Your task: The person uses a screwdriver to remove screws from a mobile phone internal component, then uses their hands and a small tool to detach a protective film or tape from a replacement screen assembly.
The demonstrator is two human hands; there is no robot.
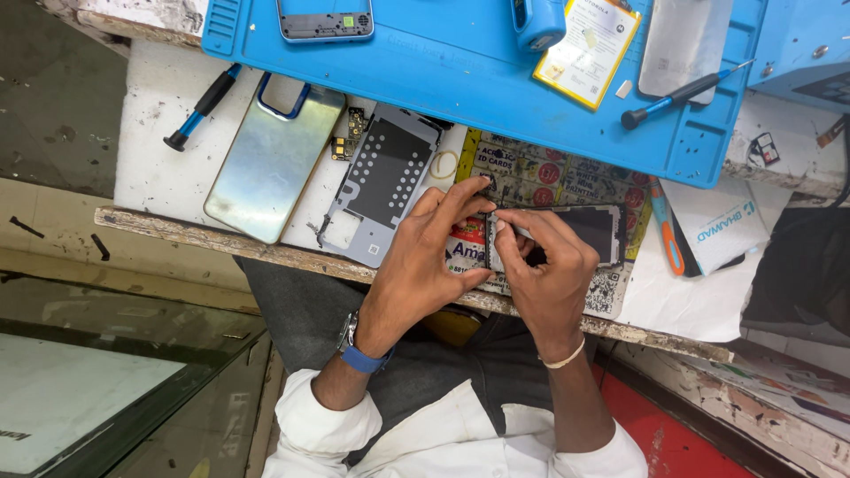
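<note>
Left hand: the left hand (423,257) curls its fingers and thumb onto the left end of a dark rectangular phone frame (591,232), pinching it.
Right hand: the right hand (547,265) lies over the frame's middle, fingertips pressed together on its near-left corner.
Frame's place: at the near edge of the white worn workbench (155,115), on printed paper.
Left of the hands: a grey perforated metal plate (382,177), then a shiny silver-green back cover (270,168).
Far side: a blue silicone work mat (460,66) with a blue-handled screwdriver (677,93).
</note>
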